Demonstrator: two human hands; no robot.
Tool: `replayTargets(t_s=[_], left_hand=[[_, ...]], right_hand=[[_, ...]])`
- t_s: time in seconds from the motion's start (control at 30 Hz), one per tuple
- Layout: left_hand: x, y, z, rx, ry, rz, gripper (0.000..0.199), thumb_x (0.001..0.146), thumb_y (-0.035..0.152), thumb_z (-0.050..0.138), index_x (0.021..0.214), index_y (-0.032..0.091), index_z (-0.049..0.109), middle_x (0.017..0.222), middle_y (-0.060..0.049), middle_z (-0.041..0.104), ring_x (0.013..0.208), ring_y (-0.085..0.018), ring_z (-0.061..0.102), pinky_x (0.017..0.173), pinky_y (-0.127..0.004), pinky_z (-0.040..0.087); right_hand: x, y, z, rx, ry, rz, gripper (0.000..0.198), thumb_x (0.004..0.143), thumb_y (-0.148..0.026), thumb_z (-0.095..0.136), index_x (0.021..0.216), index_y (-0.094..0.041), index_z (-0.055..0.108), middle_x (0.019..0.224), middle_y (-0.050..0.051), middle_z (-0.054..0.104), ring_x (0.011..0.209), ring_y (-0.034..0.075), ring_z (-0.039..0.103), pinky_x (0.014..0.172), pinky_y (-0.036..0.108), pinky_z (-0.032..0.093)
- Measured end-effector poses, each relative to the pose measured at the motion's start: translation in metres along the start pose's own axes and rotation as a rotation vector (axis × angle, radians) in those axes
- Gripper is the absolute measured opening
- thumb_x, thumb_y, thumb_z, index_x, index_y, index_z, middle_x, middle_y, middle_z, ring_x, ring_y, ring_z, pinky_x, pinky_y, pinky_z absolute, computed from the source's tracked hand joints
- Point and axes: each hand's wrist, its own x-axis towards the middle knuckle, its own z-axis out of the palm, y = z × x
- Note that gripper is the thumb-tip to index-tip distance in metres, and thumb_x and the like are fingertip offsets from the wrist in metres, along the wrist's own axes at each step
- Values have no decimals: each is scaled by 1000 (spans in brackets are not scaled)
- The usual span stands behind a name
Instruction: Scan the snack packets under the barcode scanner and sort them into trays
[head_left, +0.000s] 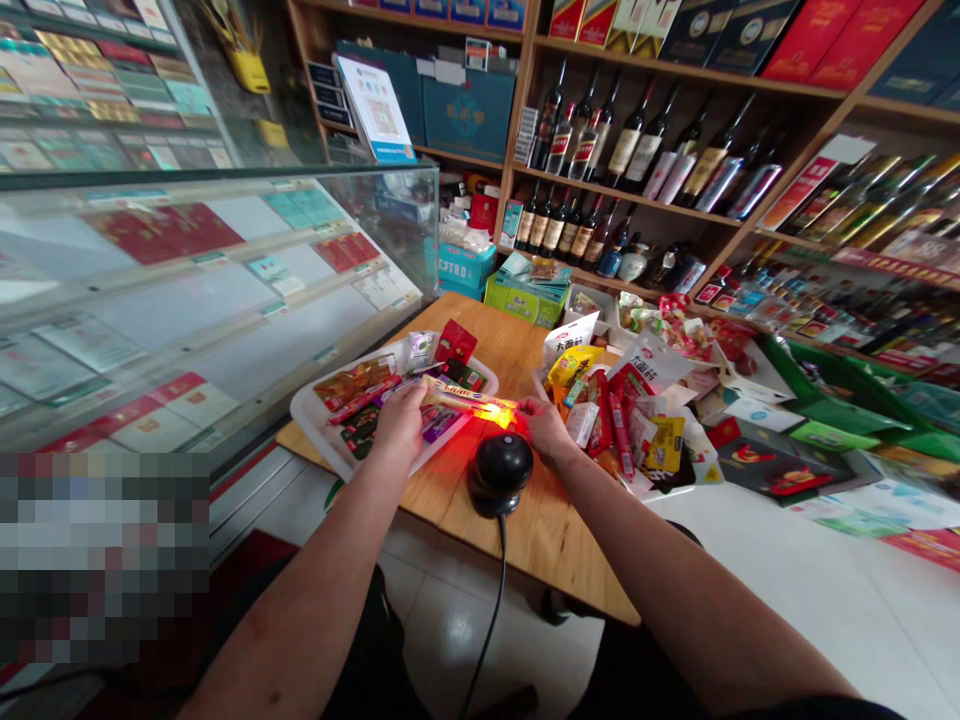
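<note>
Yellow and cream wrapper (459, 396), long and slim, with printed letters too blurred to read, held up in the air over the wooden worktop (577, 530). Very bright at its right part, glowing red and orange. Clamped at one end by the fingers of the left hand (401, 420), at the other end by those of the right hand (541, 425). Just below the glowing part, a rounded black scanner (504, 462), hiding some of the worktop, with a dark cable (501, 575) down past the edge. On the left, partly covered by the left hand and the wrapper, a white tray (304, 408) of red, purple and dark packets (356, 385). Near the right hand, a crowded heap of snack pouches (626, 415). Farther back, a green box (521, 302) and rows of bottles (625, 145); leftward, a glass display case (247, 270).
</note>
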Motion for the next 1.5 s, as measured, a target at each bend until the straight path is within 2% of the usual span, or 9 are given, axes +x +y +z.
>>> replayTargets(t_s=[0.07,0.2,0.37,0.57,0.77,0.93,1.17,1.3,1.5], left_hand=[[-1,1,0,-13,-6,-14,41,71,51,79,89,14,73,88,-6,74,80,-19,69,73,-30,54],[2,-3,-3,13,43,-108,38,71,47,79,92,16,73,91,-5,74,73,-16,66,61,-25,51],[5,-7,-6,-13,24,-129,41,69,46,82,96,16,73,92,-5,74,70,-14,65,59,-23,49],[-3,4,0,31,-109,8,38,74,49,80,89,15,76,89,-7,75,80,-19,68,74,-28,52],[-5,7,5,105,-122,99,29,75,43,79,86,16,75,85,-5,74,76,-17,65,74,-27,49],[-16,15,13,208,-157,160,29,76,40,77,91,15,70,88,-5,75,82,-18,67,81,-29,50],[-34,25,23,400,-244,241,24,83,40,72,93,17,70,87,-3,73,79,-18,67,76,-29,52],[-47,27,30,535,-287,396,20,88,37,69,95,19,72,95,-4,72,86,-19,67,82,-30,53],[-82,28,65,701,-315,597,13,92,32,65,94,20,72,91,-4,69,83,-18,63,78,-30,51]], right_hand=[[0,2,1,-23,10,0,23,74,-38,62,83,-18,65,76,1,66,65,14,54,58,24,41],[0,0,2,-39,-2,88,24,72,-42,66,76,-20,61,63,-1,60,57,13,50,53,24,37],[-3,-7,0,38,1,91,27,70,-45,68,74,-20,59,63,-2,58,57,13,50,55,25,40],[-4,-15,-10,130,43,66,27,69,-44,68,74,-19,61,67,-1,60,59,12,48,56,24,38],[3,-14,-21,171,67,51,27,69,-44,70,76,-18,61,69,-1,62,59,12,51,57,25,40],[-1,-26,-39,47,127,-21,24,74,-41,69,79,-18,65,69,0,65,60,13,53,58,25,41],[-46,-49,-73,-163,233,-141,15,82,-33,64,79,-19,69,77,0,69,71,16,60,68,26,44],[-81,-46,-86,-248,314,-142,12,83,-31,65,82,-21,71,80,1,70,72,17,62,68,27,45],[-128,-34,-111,-251,379,-93,14,87,-32,63,81,-21,70,75,1,67,68,17,60,67,27,45]])
